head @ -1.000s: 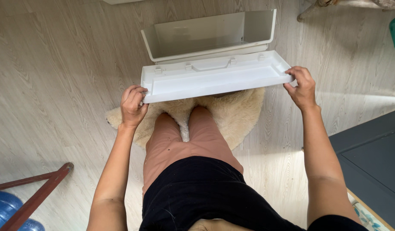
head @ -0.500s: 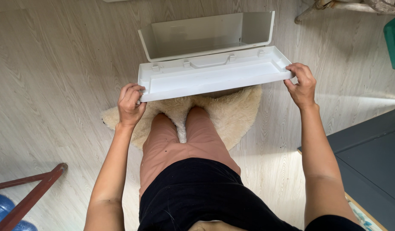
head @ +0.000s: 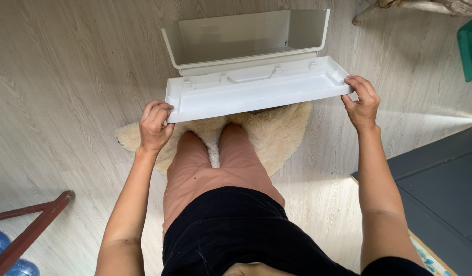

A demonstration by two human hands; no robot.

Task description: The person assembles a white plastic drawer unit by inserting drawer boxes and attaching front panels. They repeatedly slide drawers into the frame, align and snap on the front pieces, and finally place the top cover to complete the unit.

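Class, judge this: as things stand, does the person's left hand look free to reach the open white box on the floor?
Probably not at once: the left hand grips one end of the white lid, which spans the front of the open box; the right hand holds the other end.

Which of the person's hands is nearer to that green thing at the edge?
Right. The right hand grips the white lid's end nearest the green thing; the left hand grips the far end.

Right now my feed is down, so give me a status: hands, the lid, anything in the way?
Left hand and right hand grip the white lid by its ends. Open white box beyond it. Fluffy rug underneath.
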